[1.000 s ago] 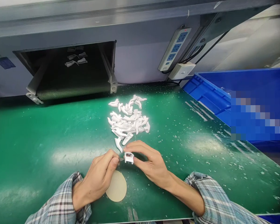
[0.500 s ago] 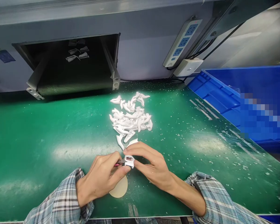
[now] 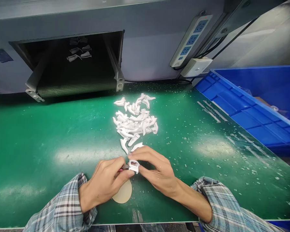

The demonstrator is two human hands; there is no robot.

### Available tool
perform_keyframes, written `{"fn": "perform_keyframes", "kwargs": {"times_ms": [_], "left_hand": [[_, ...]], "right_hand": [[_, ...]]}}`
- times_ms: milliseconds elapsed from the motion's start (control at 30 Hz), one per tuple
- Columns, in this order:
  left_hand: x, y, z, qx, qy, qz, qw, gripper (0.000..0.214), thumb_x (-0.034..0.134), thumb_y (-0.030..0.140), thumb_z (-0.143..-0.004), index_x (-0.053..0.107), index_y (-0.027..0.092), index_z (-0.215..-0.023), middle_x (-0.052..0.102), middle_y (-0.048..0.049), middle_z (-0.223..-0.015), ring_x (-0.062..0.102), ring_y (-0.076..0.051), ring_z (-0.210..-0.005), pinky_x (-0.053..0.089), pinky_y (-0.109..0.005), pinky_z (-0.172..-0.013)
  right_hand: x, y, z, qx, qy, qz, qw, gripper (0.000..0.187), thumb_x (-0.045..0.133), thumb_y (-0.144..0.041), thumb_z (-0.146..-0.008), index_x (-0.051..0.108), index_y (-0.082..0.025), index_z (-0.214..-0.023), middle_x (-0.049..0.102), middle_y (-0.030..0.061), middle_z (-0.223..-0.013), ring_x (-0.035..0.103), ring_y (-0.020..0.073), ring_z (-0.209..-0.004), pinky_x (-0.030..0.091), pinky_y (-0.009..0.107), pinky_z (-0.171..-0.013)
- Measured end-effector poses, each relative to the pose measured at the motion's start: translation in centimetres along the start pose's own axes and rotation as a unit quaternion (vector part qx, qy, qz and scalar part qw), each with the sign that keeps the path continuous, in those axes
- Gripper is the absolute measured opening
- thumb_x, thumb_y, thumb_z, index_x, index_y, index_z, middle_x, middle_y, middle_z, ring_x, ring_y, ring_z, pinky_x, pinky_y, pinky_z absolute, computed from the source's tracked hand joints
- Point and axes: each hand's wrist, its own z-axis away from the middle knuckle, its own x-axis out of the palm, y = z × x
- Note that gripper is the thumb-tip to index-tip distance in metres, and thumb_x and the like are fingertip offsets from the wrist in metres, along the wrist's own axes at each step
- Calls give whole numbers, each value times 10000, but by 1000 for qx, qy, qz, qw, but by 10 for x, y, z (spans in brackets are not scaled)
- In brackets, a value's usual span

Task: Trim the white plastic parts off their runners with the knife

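My right hand pinches a small white plastic part between thumb and fingers, just above the green table. Against the part's left side my left hand is closed on a thin tool with a red handle, its tip touching the part. A pile of several white curved plastic parts lies just beyond my hands. Under my left hand sits a round beige disc, partly covered.
A conveyor opening at the back left carries a few more white parts. A blue bin stands at the right. A power strip hangs on the back wall. Small white shavings are scattered over the table's right half.
My left hand has closed in on the white part and its tool tip now rests against it. The right hand keeps holding the part in nearly the same place.
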Motion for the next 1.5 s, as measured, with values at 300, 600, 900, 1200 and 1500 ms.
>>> {"fn": "perform_keyframes", "kwargs": {"times_ms": [300,600,900,1200,1500], "left_hand": [[-4,5,-1,10,-4,-14,1000,361,414,409,-1058,297,224,-770,386,55,-666,312,-121,-577,230,-277,-556],[-5,2,-2,36,19,-13,999,360,453,359,-1051,380,209,-732,396,61,-633,331,-105,-557,251,-265,-546],[-5,1,-3,2,132,35,991,81,539,240,-1005,586,247,-1071,531,82,-641,421,-83,-500,331,-189,-488],[-18,-2,-3,110,170,-325,924,245,507,424,-1037,563,186,-1025,631,5,-771,614,-143,-636,383,-270,-567],[-20,4,-5,127,166,-435,876,403,362,435,-1084,539,191,-818,544,19,-642,536,-138,-528,275,-315,-488]], "right_hand": [[1,3,4,19,-6,-13,1000,293,685,-93,-913,712,-244,-1163,746,52,-978,708,186,-885,572,311,-778],[1,1,4,46,-20,-23,998,285,699,-105,-906,701,-250,-1152,748,41,-1000,695,178,-900,546,299,-810],[8,-1,4,314,-53,-248,915,364,829,-341,-813,708,-280,-1150,724,26,-1027,655,176,-911,536,290,-830],[1,-3,-6,415,-48,-319,850,381,844,-418,-781,687,-221,-1066,623,10,-880,567,123,-745,497,231,-649],[2,-4,-5,420,-54,-322,847,417,855,-411,-762,674,-181,-1059,618,8,-825,538,112,-678,465,233,-586]]}}
